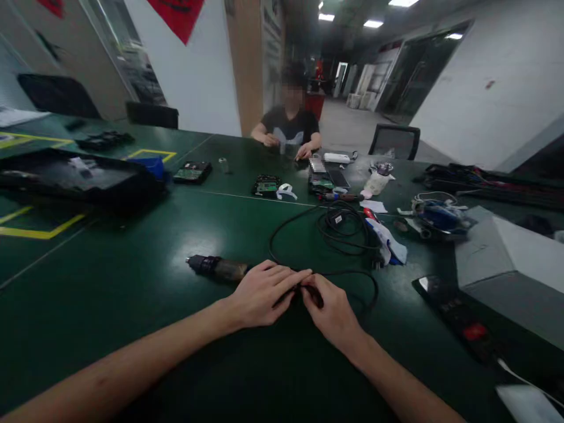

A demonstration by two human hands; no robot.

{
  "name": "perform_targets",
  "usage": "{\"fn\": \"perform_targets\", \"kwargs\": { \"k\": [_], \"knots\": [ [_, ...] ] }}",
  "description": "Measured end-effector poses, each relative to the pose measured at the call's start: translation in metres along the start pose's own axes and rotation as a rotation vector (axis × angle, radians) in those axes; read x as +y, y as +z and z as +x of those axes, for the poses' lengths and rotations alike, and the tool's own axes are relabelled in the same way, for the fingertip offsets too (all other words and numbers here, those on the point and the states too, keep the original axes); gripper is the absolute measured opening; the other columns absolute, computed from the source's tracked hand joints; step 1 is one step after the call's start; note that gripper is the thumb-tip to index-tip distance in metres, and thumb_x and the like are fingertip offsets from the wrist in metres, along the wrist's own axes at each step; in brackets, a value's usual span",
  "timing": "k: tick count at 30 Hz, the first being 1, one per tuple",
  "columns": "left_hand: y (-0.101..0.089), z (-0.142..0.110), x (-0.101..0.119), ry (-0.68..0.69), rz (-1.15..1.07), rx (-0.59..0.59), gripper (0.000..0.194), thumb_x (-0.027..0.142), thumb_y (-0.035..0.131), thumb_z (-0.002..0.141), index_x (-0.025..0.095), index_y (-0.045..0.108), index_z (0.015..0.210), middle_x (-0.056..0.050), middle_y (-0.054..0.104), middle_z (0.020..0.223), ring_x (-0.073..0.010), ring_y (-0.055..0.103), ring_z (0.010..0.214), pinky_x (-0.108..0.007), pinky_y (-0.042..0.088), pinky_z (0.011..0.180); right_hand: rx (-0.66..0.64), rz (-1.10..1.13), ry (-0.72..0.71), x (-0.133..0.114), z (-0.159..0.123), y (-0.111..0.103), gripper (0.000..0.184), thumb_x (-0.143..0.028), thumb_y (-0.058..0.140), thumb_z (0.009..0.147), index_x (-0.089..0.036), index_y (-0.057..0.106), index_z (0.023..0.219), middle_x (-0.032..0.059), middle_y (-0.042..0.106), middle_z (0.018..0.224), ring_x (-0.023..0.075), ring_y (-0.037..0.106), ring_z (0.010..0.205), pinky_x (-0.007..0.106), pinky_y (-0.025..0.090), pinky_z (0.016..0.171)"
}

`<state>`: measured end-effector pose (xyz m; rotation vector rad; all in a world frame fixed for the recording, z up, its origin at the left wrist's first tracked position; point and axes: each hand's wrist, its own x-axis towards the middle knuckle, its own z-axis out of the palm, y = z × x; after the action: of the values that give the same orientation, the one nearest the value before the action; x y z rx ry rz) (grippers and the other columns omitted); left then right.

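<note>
Left hand: our fingers lie over the screwdriver, grip unclear.
Right hand: fingertips narrow (what they hold, we cannot tell).
Cable: coiled beyond.

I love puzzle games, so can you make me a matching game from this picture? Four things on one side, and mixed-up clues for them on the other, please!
Things:
1. Power tool
2. Black cable
3. Tape lines
4. Right hand

Clues:
A. Yellow, on the left part of the table
B. Fingers curled, beside the left hand
C. Tip pointing left
D. Lying in loose loops

Right pairs: 1-C, 2-D, 3-A, 4-B
</note>
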<state>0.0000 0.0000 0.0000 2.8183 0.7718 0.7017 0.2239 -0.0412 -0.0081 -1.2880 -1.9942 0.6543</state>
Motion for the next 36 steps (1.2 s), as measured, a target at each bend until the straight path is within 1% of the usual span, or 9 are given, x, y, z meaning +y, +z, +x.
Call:
{"fn": "perform_targets", "kwargs": {
  "k": [3, 6, 11, 16, 21, 25, 30, 34, 36],
  "knots": [
    [0.0071, 0.0009, -0.0027, -0.018, 0.035, 0.016, 0.055, 0.025, 0.049, 0.103, 0.027, 0.035, 0.157, -0.003, 0.069, 0.126, -0.0185, 0.066, 0.112, -0.037, 0.045, 0.095, -0.012, -0.007, -0.008, 0.0002, -0.0019, -0.0016, 0.011, -0.019, 0.054, 0.102, -0.024, 0.062, 0.108, 0.0029, 0.065, 0.094, 0.0179, 0.063, 0.077, 0.030, 0.050, 0.070],
    [0.0083, 0.0018, -0.0025, -0.051, 0.056, 0.033, 0.051, 0.028, 0.048, 0.106, 0.025, 0.038, 0.155, -0.004, 0.070, 0.125, -0.0190, 0.067, 0.109, -0.037, 0.046, 0.093, -0.010, -0.007, -0.013, 0.0001, -0.0023, -0.0024, 0.009, -0.019, 0.056, 0.101, -0.024, 0.061, 0.107, 0.0027, 0.065, 0.095, 0.0179, 0.064, 0.078, 0.030, 0.052, 0.071],
    [0.0054, 0.0022, -0.0014, -0.016, 0.018, 0.016, 0.059, 0.026, 0.050, 0.104, 0.025, 0.031, 0.159, -0.005, 0.068, 0.129, -0.0184, 0.066, 0.114, -0.037, 0.046, 0.096, -0.007, -0.009, -0.014, -0.0002, -0.0019, -0.0025, 0.011, -0.018, 0.055, 0.101, -0.024, 0.060, 0.108, 0.0022, 0.065, 0.095, 0.0173, 0.064, 0.078, 0.031, 0.052, 0.074],
    [0.0078, 0.0023, -0.0019, -0.055, 0.051, 0.045, 0.052, 0.029, 0.049, 0.106, 0.025, 0.037, 0.156, -0.005, 0.069, 0.128, -0.0192, 0.067, 0.111, -0.038, 0.046, 0.095, -0.017, -0.010, -0.008, 0.0000, -0.0020, -0.0027, 0.009, -0.019, 0.056, 0.101, -0.023, 0.060, 0.108, 0.0029, 0.065, 0.096, 0.0177, 0.064, 0.079, 0.030, 0.053, 0.072],
    [0.0060, 0.0016, -0.0029, 0.002, 0.016, 0.003, 0.059, 0.025, 0.050, 0.103, 0.027, 0.031, 0.159, -0.003, 0.069, 0.129, -0.0182, 0.066, 0.113, -0.037, 0.046, 0.096, -0.010, -0.015, -0.021, 0.0000, -0.0017, -0.0032, 0.010, -0.020, 0.054, 0.102, -0.023, 0.061, 0.109, 0.0036, 0.065, 0.095, 0.0180, 0.064, 0.078, 0.030, 0.053, 0.071],
    [0.0082, 0.0015, -0.0044, -0.031, 0.058, 0.031, 0.054, 0.028, 0.048, 0.106, 0.026, 0.034, 0.158, -0.004, 0.069, 0.126, -0.0185, 0.067, 0.109, -0.037, 0.047, 0.092, -0.013, -0.018, -0.017, -0.0002, -0.0016, -0.0028, 0.008, -0.020, 0.055, 0.102, -0.023, 0.061, 0.107, 0.0036, 0.066, 0.096, 0.0180, 0.065, 0.079, 0.030, 0.052, 0.070],
    [0.0075, 0.0014, -0.0043, -0.010, 0.024, 0.008, 0.060, 0.029, 0.051, 0.104, 0.026, 0.030, 0.159, -0.004, 0.069, 0.128, -0.0183, 0.066, 0.112, -0.037, 0.047, 0.095, -0.010, -0.021, -0.025, 0.0012, -0.0012, -0.0016, 0.008, -0.019, 0.056, 0.101, -0.024, 0.060, 0.106, 0.0031, 0.066, 0.096, 0.0181, 0.065, 0.080, 0.029, 0.052, 0.071],
    [0.0078, 0.0020, -0.0037, -0.033, 0.054, 0.033, 0.051, 0.028, 0.048, 0.105, 0.025, 0.037, 0.155, -0.005, 0.070, 0.125, -0.0184, 0.068, 0.109, -0.037, 0.047, 0.093, -0.012, -0.026, -0.023, 0.0008, -0.0011, -0.0016, 0.008, -0.019, 0.056, 0.101, -0.024, 0.060, 0.105, 0.0026, 0.066, 0.095, 0.0177, 0.065, 0.079, 0.029, 0.052, 0.069],
    [0.0072, 0.0024, -0.0033, -0.050, 0.058, 0.038, 0.051, 0.030, 0.049, 0.105, 0.024, 0.037, 0.155, -0.006, 0.070, 0.126, -0.0191, 0.068, 0.109, -0.037, 0.047, 0.093, -0.008, -0.025, -0.021, 0.0001, -0.0012, -0.0017, 0.008, -0.019, 0.055, 0.101, -0.024, 0.060, 0.106, 0.0026, 0.066, 0.095, 0.0176, 0.065, 0.079, 0.029, 0.052, 0.070]
  ]
}}
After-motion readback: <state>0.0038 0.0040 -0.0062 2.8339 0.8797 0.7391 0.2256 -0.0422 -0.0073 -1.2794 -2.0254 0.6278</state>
